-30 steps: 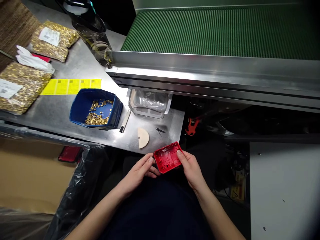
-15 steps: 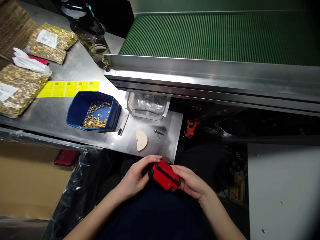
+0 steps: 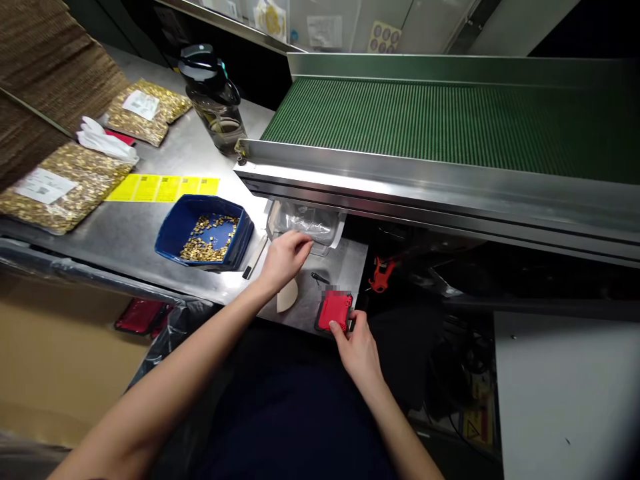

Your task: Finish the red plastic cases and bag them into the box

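My right hand (image 3: 361,347) grips a red plastic casing with black edges (image 3: 334,311) at the front right corner of the metal table, thumb on its face. My left hand (image 3: 287,261) is closed in a pinch over the near edge of a grey tray (image 3: 338,232) holding a clear plastic bag (image 3: 307,221). Whatever the pinched fingertips may hold is too small to make out. Below this hand lies a half-round beige piece (image 3: 287,297), partly covered by the wrist. A small black clip-like item (image 3: 320,278) rests between the hands.
A blue bin (image 3: 170,233) of small brass pieces stands left, beside a white-and-black cutter (image 3: 255,259). Behind are yellow labels (image 3: 163,189), bags of brass pieces (image 3: 75,183) and a bottle (image 3: 215,100). A green conveyor (image 3: 400,127) crosses the back; a lined carton (image 3: 65,347) sits lower left.
My left hand has let go of the red casing and moved up and forward to the tray. My right hand has brought the casing forward to the table corner. The view has tilted upward.
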Tool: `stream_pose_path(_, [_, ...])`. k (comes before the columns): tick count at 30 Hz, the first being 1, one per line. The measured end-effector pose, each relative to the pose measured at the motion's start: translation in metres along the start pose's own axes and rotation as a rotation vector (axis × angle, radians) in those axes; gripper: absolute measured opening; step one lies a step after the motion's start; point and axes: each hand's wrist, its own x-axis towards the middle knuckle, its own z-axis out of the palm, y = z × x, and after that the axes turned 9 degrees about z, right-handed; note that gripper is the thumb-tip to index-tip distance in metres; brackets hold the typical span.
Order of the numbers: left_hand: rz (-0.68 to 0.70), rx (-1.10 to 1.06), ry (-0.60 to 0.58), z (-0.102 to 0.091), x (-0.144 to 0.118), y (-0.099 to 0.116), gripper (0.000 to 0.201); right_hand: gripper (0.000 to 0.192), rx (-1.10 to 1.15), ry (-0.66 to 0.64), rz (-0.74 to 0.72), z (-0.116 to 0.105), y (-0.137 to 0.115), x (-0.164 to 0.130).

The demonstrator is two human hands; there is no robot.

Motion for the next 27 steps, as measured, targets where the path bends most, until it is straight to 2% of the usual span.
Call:
stream_pose_path(3, [-0.014, 0.078, -0.020, 0.016, 0.046, -0.008, 0.020, 0.046, -0.120, 0.054, -0.052, -0.005, -0.005, -0.002])
stream_pose_path(6, [-0.078, 0.133, -0.071, 0.028, 0.081, -0.020, 0.025, 0.043, -0.160, 0.093, -0.076, -0.018, -0.004, -0.005])
stream_pose_path(9, [-0.149, 0.155, -0.097, 0.031, 0.098, -0.029, 0.026, 0.039, -0.142, 0.116, -0.073, -0.036, 0.005, -0.011])
stream_pose_path(12, [-0.164, 0.130, -0.080, 0.029, 0.099, -0.030, 0.024, 0.036, -0.089, 0.124, -0.061, -0.048, 0.017, -0.019])
stream_pose_path(15, [-0.107, 0.063, -0.052, 0.023, 0.085, -0.019, 0.016, 0.035, -0.028, 0.125, -0.076, -0.052, 0.024, -0.025])
stream_pose_path(18, [-0.030, -0.039, -0.048, 0.014, 0.058, 0.004, 0.014, 0.035, 0.020, 0.119, -0.118, -0.047, 0.017, -0.029])
stream_pose_path(21, [0.013, -0.175, -0.071, 0.009, 0.021, 0.034, 0.017, 0.032, 0.054, 0.106, -0.183, -0.039, -0.010, -0.030])
stream_pose_path(23, [-0.003, -0.288, -0.100, 0.012, -0.006, 0.052, 0.022, 0.028, 0.066, 0.113, -0.275, -0.033, -0.034, -0.027])
stream_pose_path(25, [-0.052, -0.413, -0.139, 0.020, -0.030, 0.064, 0.026, 0.038, 0.053, 0.093, -0.351, -0.028, -0.056, -0.019])
stream_pose_path(27, [-0.125, -0.527, -0.166, 0.031, -0.048, 0.068, 0.030, 0.047, 0.050, -0.005, -0.324, -0.025, -0.071, -0.008])
